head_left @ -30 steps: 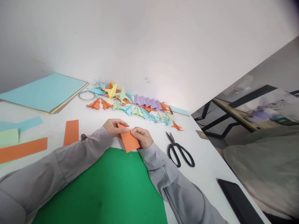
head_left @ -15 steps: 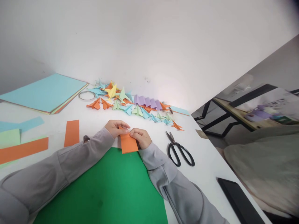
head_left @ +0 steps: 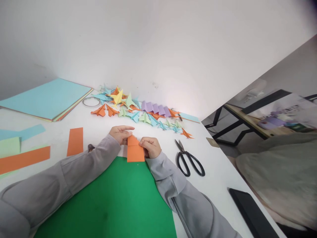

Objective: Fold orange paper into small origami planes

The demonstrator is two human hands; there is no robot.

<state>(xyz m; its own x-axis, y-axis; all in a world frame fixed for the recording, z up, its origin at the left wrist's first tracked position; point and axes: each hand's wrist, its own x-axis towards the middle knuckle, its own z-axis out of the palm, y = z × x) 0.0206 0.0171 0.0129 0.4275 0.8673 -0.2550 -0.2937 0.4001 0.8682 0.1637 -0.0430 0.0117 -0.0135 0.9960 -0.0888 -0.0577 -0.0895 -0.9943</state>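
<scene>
Head view: pinches the orange slip (head_left: 135,153) at its peaked top with the left hand (head_left: 121,134), one finger stretched past the tip, and at its right edge with the right hand (head_left: 150,147), thumb on the front, fingers curled mostly out of sight. Grips from two sides, probably to steady so light a piece and control its slanted upper part, leaving the square lower part bare between the hands. Shows the slip's bottom edge over the far end of the green sheet (head_left: 109,201), perhaps serving as a work mat; cannot tell whether resting on it or lifted. Has scissors (head_left: 189,158) lying just right of the right hand, handles nearer the body, likely for an easy pick-up. Has an orange strip (head_left: 75,142) flat to the left of the left hand, seemingly within reach. Shows folded shapes (head_left: 117,97) and a purple pleated strip (head_left: 156,109) beyond both hands along the wall (head_left: 158,49), presumably out of the way.
</scene>
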